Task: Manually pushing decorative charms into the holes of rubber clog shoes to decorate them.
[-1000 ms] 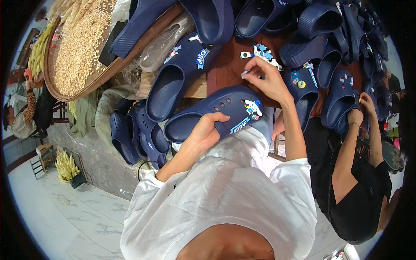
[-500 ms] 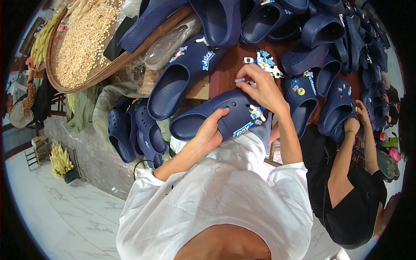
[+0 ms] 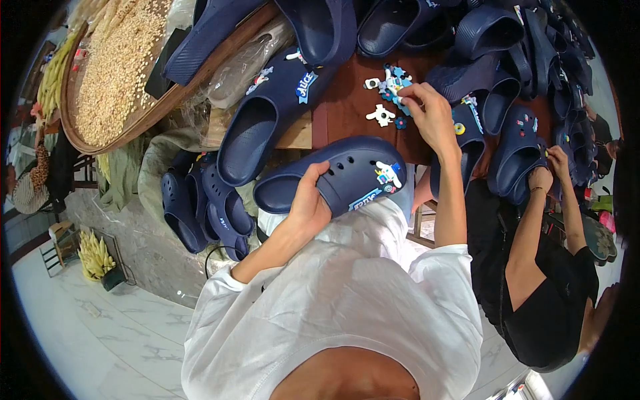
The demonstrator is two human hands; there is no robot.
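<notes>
My left hand [image 3: 311, 202] grips a navy clog [image 3: 337, 165] over my lap, thumb on its upper and fingers hidden underneath. On the clog's toe sit a white cartoon charm [image 3: 387, 175] and a blue banner charm [image 3: 365, 199]; several holes near my thumb show bare. My right hand [image 3: 433, 117] reaches to a small pile of white and blue shoe charms [image 3: 395, 80] on the brown table. Thumb and forefinger are bent close together at the pile's edge; what lies between them is hard to see. A loose white charm [image 3: 381, 115] and a blue flower charm [image 3: 401, 123] lie nearer me.
A decorated navy clog [image 3: 257, 127] lies to the left, beside a round tray of pale kernels [image 3: 83, 137]. Many navy clogs [image 3: 490, 33] crowd the far and right sides. At right, a co-worker in black [image 3: 543, 307] handles another clog [image 3: 517, 157].
My right hand has moved right, from the clog's far edge to the charm pile. The small pale piece in its fingers no longer shows. My left hand still holds the clog.
</notes>
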